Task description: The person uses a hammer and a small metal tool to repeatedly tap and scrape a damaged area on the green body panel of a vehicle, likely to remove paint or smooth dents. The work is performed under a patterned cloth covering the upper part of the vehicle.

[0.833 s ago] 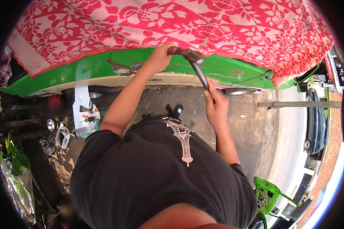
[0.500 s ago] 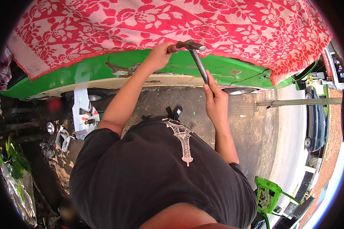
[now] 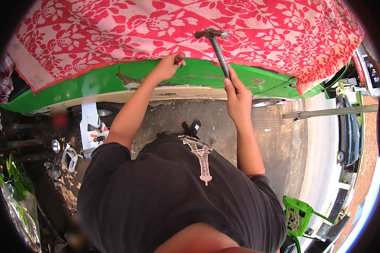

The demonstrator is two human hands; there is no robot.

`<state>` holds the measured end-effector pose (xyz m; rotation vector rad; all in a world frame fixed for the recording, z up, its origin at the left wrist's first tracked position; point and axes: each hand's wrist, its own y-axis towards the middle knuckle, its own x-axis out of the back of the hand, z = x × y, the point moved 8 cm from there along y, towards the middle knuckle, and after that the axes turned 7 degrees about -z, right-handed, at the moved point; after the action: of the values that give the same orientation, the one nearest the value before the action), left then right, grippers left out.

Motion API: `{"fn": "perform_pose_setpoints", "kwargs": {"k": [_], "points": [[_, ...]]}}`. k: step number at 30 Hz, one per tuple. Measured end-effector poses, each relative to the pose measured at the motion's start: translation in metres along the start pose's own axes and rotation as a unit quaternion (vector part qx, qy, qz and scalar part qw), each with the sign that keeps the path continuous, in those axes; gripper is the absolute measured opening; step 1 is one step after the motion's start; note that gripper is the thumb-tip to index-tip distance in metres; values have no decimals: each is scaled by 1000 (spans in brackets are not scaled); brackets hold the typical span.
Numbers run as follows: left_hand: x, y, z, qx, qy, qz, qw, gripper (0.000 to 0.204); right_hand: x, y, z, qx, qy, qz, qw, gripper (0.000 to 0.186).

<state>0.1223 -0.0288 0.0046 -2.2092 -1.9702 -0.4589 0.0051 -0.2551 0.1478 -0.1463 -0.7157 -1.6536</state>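
My right hand (image 3: 237, 95) is closed round the shaft of a dark metal hammer (image 3: 221, 59), whose head is raised over a red and cream floral blanket. My left hand (image 3: 169, 66) grips a short reddish-brown handled tool (image 3: 179, 57) at the green car body (image 3: 93, 84), just below the hem of the blanket (image 3: 114, 29); the tool's far end is hidden or too small to tell. Cracked, peeling paint shows on the green panel, with a cream band beneath it. The hammer head and the tool in my left hand are apart.
A white sheet with several tools (image 3: 90, 122) lies low at the left, near a wheel. A pole (image 3: 325, 111) sticks in from the right. Beyond the pavement are a dark car (image 3: 348, 130) and, lower right, a green car door (image 3: 295, 215). Plants (image 3: 19, 181) stand at the left.
The hammer head has risen away from the tool in my left hand, and my right hand has moved up with it. My left hand has dropped slightly and moved a little left.
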Motion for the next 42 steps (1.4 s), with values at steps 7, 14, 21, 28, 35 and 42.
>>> {"fn": "perform_pose_setpoints", "kwargs": {"k": [7, 14, 21, 28, 35, 42], "points": [[19, -70, -21, -174, -84, -85, 978, 26, 25, -24, -27, -68, 170, -38, 982, 43], [24, -100, -18, -204, -70, -114, 970, 25, 12, -60, -63, -148, 234, -20, 961, 44], [14, -102, -26, -249, -30, -68, 966, 27, 12, -87, -78, -203, 244, -35, 948, 44], [9, -91, -15, -256, -65, -29, 964, 34, 9, -118, -73, -259, 217, -52, 940, 45], [-4, -88, -16, -262, -66, 3, 963, 23, 7, -134, -66, -273, 195, -62, 940, 45], [-13, -79, -28, -273, -48, 0, 961, 33, 9, -133, -68, -270, 215, -65, 936, 45]]}}
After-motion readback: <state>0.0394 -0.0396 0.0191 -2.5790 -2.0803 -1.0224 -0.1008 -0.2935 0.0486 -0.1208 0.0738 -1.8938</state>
